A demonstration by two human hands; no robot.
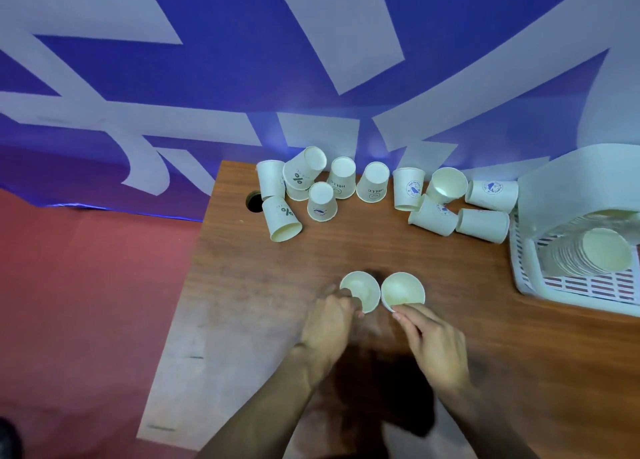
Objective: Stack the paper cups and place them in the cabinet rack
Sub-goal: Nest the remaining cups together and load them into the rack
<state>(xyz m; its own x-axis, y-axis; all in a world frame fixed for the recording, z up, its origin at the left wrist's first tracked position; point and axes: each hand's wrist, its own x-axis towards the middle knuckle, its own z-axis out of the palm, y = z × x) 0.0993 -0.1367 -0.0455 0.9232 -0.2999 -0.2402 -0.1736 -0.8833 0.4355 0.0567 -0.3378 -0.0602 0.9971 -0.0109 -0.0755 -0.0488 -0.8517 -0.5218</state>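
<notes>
1. The left hand has its fingers curled round the near side of the left cup, with one fingertip over the rim.
2. The right hand pinches the near rim of the right cup with its fingertips; the other fingers lie loosely bent behind.
3. Both held cups are mouth up and side by side, rims touching, just beyond the fingertips over the middle of the table.
4. Farther back, along the far edge, the loose cups are scattered in two clusters: some upside down, some on their sides, a few upright, several leaning on each other.
5. A round hole is cut in the tabletop just left of the left cluster.
6. At the right edge stands a white slatted rack with a long stack lying in it, mouth towards me.
7. Nothing lies between the hands and the rack.
8. Behind hangs a blue and white banner; to the left is red floor.
</notes>
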